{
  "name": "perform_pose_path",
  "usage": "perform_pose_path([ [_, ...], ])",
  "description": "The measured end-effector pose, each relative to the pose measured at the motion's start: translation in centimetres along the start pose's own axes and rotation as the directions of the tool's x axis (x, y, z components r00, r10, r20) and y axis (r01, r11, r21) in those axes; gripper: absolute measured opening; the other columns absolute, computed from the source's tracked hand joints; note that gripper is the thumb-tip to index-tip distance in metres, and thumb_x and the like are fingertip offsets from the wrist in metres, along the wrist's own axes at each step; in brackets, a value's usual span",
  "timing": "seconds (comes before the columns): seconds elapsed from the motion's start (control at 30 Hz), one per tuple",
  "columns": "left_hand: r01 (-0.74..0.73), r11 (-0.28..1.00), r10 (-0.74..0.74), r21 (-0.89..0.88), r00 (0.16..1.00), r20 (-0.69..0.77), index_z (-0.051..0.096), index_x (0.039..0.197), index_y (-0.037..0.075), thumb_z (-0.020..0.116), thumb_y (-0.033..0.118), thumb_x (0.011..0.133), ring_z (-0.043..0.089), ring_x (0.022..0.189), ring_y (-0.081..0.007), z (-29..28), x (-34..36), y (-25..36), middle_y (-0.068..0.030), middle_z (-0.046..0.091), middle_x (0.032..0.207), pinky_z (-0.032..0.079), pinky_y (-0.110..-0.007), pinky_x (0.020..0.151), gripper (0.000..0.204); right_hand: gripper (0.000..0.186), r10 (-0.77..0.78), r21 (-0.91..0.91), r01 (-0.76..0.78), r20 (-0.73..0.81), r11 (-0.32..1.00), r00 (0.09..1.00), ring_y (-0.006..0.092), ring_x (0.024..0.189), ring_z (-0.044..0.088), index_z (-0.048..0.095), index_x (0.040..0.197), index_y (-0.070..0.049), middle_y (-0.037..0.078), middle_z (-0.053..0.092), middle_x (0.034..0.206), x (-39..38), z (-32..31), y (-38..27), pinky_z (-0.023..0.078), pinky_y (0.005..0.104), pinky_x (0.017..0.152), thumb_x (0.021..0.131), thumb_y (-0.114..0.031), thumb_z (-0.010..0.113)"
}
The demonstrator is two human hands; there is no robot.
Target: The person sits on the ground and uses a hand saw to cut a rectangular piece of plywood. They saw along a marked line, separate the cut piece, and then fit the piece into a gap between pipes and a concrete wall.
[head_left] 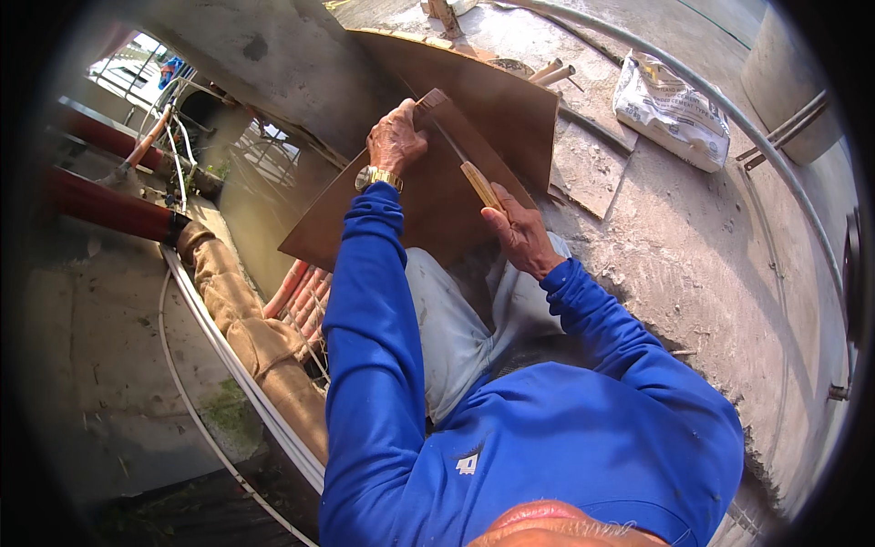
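Observation:
My right hand [519, 232] is closed around the pale wooden handle [479, 186] of a tool with a thin metal shaft [450, 141]. That shaft slants up and left, its far end reaching a small brown block-like piece [431, 98] with pale stripes. My left hand [396, 139] is curled closed beside this piece, its fingertips partly hidden, and appears to hold it. Underneath both hands lies a large brown board [410, 214], tilted over my knees. Another brown board [497, 96] stands just behind it. I cannot make out the tool's exact kind.
A white printed sack [672, 111] lies on the rough concrete at the right, beneath a curved grey pipe [729, 105]. At the left run a dark red pipe [114, 208], a burlap-wrapped pipe [232, 292] and white tubes [241, 383]. A concrete column [264, 59] rises ahead.

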State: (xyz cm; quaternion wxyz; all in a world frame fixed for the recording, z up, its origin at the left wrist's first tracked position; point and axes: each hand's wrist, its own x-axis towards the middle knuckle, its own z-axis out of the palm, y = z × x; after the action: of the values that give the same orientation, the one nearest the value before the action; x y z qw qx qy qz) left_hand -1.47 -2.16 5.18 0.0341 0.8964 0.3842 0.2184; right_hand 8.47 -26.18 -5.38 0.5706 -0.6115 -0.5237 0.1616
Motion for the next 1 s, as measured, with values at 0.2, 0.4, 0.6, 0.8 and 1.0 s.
perform_pose_path([
  [0.2, 0.010, 1.000, -0.011, 0.016, 0.999, 0.046, 0.060, 0.106, 0.009, 0.073, 0.018, 0.077, 0.069, 0.098, -0.0440, 0.9, 2.0, 0.3, -0.0200, 0.072, 0.100, 0.056, -0.052, 0.085, 0.033, 0.066, -0.104, -0.050, 0.104, 0.006, 0.993, 0.995, 0.0447, 0.089, 0.071, 0.046, 0.145, 0.004, 0.029, 0.068, 0.103, 1.0, 0.4, 7.4, 0.054, 0.0416, 0.076, 0.102, -0.045, 0.057],
  [0.4, 0.052, 0.996, -0.061, 0.072, 0.990, 0.124, 0.062, 0.110, 0.008, 0.077, 0.023, 0.077, 0.069, 0.099, -0.0439, 2.5, 4.2, -3.0, -0.0211, 0.073, 0.104, 0.055, -0.052, 0.085, 0.039, 0.061, 0.159, -0.060, -0.153, 0.100, 0.986, 0.982, 0.0444, 0.084, 0.070, 0.048, 0.144, 0.004, 0.031, 0.067, 0.097, -4.9, -2.8, -3.8, 0.054, 0.0411, 0.073, 0.103, -0.041, 0.057],
  [0.6, -0.023, 0.998, 0.028, -0.054, 0.995, 0.101, 0.061, 0.105, 0.007, 0.087, 0.034, 0.072, 0.069, 0.100, -0.0414, 1.0, 1.4, -2.3, -0.0189, 0.073, 0.102, 0.055, -0.050, 0.084, 0.050, 0.049, 0.171, -0.004, -0.172, 0.111, 0.985, 0.979, 0.0321, 0.072, 0.067, 0.059, 0.129, 0.002, 0.024, 0.065, 0.080, -5.7, -5.8, -3.4, 0.051, 0.0422, 0.067, 0.103, -0.040, 0.055],
  [0.8, 0.002, 1.000, -0.001, -0.018, 0.997, 0.083, 0.060, 0.112, 0.009, 0.077, 0.021, 0.077, 0.067, 0.102, -0.0452, 1.8, 3.9, -4.2, -0.0214, 0.072, 0.103, 0.053, -0.053, 0.087, 0.041, 0.057, -0.173, 0.091, 0.185, -0.124, 0.978, 0.977, 0.0360, 0.085, 0.070, 0.062, 0.124, -0.001, 0.025, 0.070, 0.090, 9.8, 4.1, 1.1, 0.051, 0.0437, 0.078, 0.104, -0.053, 0.049],
  [1.0, -0.117, 0.988, 0.121, 0.104, 0.992, -0.034, 0.051, 0.120, 0.009, 0.074, 0.015, 0.077, 0.060, 0.110, -0.0425, 3.2, 2.4, -5.6, -0.0189, 0.061, 0.115, 0.051, -0.054, 0.090, 0.049, 0.069, 0.083, 0.038, -0.086, 0.089, 0.996, 0.993, 0.0492, 0.105, 0.065, 0.049, 0.146, -0.003, 0.035, 0.066, 0.111, 9.2, 4.1, 0.6, 0.051, 0.0498, 0.091, 0.102, -0.057, 0.050],
])
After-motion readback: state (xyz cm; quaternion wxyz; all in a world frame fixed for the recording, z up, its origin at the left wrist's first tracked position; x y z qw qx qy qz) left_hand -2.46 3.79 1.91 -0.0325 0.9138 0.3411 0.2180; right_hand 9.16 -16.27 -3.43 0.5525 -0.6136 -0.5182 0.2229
